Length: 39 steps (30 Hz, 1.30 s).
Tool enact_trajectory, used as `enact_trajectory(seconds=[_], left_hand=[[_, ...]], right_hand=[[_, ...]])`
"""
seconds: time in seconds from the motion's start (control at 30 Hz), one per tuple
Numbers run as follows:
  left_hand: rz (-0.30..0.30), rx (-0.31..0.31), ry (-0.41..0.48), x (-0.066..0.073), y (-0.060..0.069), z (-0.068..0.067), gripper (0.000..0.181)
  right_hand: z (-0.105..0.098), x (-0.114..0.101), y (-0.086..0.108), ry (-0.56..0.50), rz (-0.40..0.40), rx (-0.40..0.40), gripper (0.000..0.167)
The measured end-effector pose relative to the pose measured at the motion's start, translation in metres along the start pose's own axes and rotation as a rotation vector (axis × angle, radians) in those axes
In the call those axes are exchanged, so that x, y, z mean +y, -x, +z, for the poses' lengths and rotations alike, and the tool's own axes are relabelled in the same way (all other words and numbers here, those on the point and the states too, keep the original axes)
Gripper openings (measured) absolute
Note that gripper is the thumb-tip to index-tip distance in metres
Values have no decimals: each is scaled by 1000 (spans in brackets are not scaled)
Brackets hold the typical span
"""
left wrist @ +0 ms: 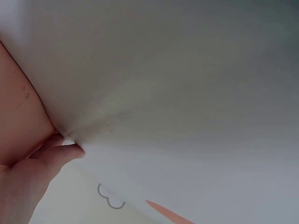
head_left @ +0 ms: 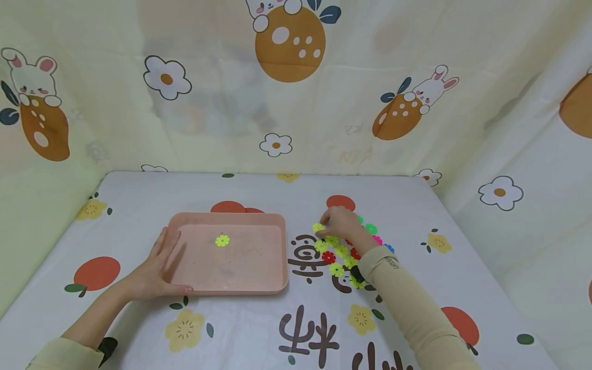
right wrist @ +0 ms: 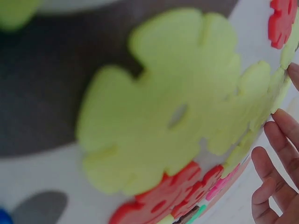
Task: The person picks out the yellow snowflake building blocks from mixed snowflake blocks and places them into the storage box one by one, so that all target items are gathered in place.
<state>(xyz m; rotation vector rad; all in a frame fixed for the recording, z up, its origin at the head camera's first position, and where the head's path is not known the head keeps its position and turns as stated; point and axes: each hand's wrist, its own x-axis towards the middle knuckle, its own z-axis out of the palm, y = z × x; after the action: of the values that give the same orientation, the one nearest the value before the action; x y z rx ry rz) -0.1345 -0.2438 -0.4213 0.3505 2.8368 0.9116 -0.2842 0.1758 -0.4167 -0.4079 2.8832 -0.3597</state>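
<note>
My left hand (head_left: pixel 154 272) rests against the pink tray (head_left: pixel 231 289) at its left side, fingers spread along the rim and thumb at the near left corner. A yellow-green snowflake disc (head_left: pixel 222 240) lies inside the tray. Right of the tray, my right hand (head_left: pixel 344 226) reaches over a loose group of discs and pinches a yellow-green snowflake disc (head_left: pixel 318 227) between thumb and forefinger. Around it lie several more yellow-green discs (head_left: pixel 341 251) and red discs (head_left: pixel 328 257). A yellow-green disc (right wrist: pixel 154 112) looms large in the right wrist view, with fingertips at the right edge.
A green disc (head_left: pixel 371 229), a pink disc (head_left: pixel 377 240) and a blue disc (head_left: pixel 389 248) lie beyond the right forearm, partly covered. A printed cloth (head_left: pixel 250 329) covers the table. Behind it hangs a patterned curtain (head_left: pixel 208 118).
</note>
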Motion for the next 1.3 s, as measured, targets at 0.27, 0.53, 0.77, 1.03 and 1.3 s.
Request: enact_trajectory(seconds=[0.27, 0.53, 0.77, 1.03, 1.3], left_hand=[[-3, 1, -2, 1, 0, 0, 126], [-3, 3, 0, 0, 0, 0, 126], [7, 5, 4, 0, 0, 1, 126], [1, 7, 2, -1, -1, 2, 126], [1, 0, -5, -2, -1, 1, 126]], right_hand=[[1, -1, 0, 11, -4, 15, 42], [0, -4, 0, 20, -3, 18, 40], [-4, -5, 1, 29, -8, 0, 38], [-11, -4, 9, 21, -57, 12, 37], [-21, -8, 19, 22, -120, 45, 33]])
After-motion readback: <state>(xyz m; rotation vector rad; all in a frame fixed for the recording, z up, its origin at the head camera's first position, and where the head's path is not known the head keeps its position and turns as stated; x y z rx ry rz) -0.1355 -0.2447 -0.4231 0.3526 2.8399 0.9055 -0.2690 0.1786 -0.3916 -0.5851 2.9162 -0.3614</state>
